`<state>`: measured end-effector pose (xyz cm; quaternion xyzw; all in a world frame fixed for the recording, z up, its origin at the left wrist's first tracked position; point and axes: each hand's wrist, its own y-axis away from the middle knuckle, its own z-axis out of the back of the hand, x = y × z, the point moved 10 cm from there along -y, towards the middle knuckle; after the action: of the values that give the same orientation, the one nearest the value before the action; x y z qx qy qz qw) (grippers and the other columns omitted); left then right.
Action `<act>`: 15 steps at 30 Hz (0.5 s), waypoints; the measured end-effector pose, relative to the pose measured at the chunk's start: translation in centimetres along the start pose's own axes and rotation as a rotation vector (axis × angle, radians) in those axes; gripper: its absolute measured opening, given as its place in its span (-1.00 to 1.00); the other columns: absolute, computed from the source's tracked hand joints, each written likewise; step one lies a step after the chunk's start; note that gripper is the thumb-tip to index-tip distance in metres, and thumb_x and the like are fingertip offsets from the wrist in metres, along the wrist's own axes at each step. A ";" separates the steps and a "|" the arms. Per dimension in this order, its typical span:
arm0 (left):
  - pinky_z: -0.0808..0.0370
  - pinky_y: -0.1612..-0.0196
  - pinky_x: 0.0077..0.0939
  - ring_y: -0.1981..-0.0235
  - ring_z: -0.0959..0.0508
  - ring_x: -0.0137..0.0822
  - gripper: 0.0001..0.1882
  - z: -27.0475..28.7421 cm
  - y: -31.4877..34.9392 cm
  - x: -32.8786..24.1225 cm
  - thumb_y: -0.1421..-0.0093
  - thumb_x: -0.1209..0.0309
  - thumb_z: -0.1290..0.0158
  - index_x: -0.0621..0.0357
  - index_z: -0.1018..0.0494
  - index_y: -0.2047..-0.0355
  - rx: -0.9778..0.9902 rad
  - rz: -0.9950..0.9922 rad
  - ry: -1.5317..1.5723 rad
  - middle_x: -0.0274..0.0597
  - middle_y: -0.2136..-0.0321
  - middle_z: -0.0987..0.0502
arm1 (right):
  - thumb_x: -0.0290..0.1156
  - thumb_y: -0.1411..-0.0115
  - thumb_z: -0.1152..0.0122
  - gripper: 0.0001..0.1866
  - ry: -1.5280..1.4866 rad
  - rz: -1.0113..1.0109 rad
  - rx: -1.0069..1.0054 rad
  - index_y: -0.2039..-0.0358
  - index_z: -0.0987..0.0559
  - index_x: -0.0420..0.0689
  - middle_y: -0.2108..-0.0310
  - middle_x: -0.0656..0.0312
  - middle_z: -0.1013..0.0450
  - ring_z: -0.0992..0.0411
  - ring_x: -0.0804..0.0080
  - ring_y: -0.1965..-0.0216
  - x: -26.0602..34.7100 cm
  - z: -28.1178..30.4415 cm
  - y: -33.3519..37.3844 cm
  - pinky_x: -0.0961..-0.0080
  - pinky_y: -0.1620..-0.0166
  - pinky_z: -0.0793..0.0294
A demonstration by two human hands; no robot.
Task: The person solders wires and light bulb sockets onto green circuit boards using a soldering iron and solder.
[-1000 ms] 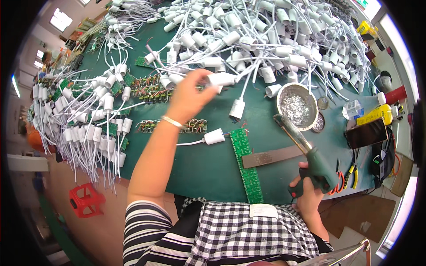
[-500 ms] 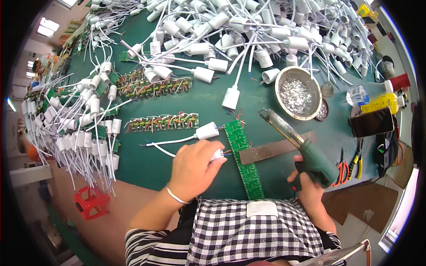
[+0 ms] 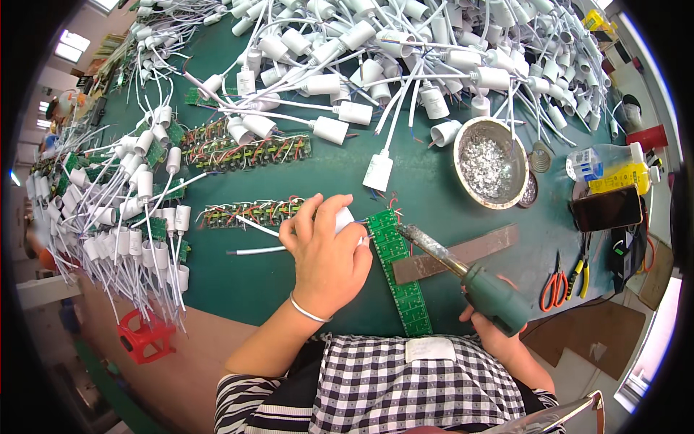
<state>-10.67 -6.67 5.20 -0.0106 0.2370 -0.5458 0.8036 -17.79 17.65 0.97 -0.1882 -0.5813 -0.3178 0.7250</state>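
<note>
My left hand (image 3: 327,257) is closed at the left edge of a long green circuit board (image 3: 406,293), its fingers bent round a white cylindrical lamp holder (image 3: 344,218) with a white cable. The fingers partly cover the lamp holder, and a second one from before is mostly hidden. In my right hand (image 3: 493,334) is a green soldering gun (image 3: 499,298), gripped from below. Its long metal barrel points up and left, with the tip at the board's right edge near the upper end. A brown bar (image 3: 463,253) lies across the board under the barrel.
A round bowl of silvery scraps (image 3: 490,163) stands right of the board. Piled lamp holders (image 3: 434,101) fill the back and left. Populated circuit strips (image 3: 246,148) lie behind my left hand. Orange-handled pliers (image 3: 554,289), yellow-handled cutters (image 3: 578,278) and a phone (image 3: 606,211) sit at right.
My left hand has moved up and right, its fingers now over the lamp holder wired near the board's top. The soldering gun has swung down and left, bringing its tip to the board.
</note>
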 end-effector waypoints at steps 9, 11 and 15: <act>-0.02 -0.05 0.06 -0.09 -0.24 -0.03 -0.95 -0.4 -1.1 0.3 0.12 0.40 -0.10 0.07 -0.49 0.63 0.064 0.020 -0.009 -0.27 0.02 -0.39 | -0.63 0.02 -0.17 -0.47 0.353 0.189 0.107 -0.03 -0.33 -0.25 0.30 0.13 -0.49 -0.48 0.32 0.30 1.9 -1.9 -1.0 0.41 0.13 -0.48; -0.01 -0.06 0.03 -0.09 -0.24 -0.03 -0.96 -0.5 -1.1 0.3 0.13 0.40 -0.09 0.05 -0.49 0.63 0.055 0.018 -0.016 -0.29 0.03 -0.40 | -0.68 -0.03 -0.05 -0.37 0.435 0.328 0.144 -0.15 -0.14 -0.30 0.39 0.16 -0.47 -0.49 0.44 0.48 3.3 -2.9 -0.7 0.45 0.18 -0.46; -0.01 -0.07 0.01 -0.08 -0.25 -0.04 -0.97 -0.5 -1.3 0.3 0.16 0.40 -0.09 0.02 -0.49 0.64 0.056 0.018 -0.028 -0.30 0.04 -0.41 | -0.55 0.12 -0.32 -0.63 0.250 0.051 0.030 0.20 -0.58 -0.15 0.19 0.14 -0.51 -0.44 0.21 0.07 0.9 -1.9 -0.9 0.39 -0.01 -0.44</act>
<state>-11.90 -7.29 4.97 0.0066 0.2104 -0.5447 0.8118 -16.95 15.59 1.23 -0.1510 -0.4860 -0.3117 0.8024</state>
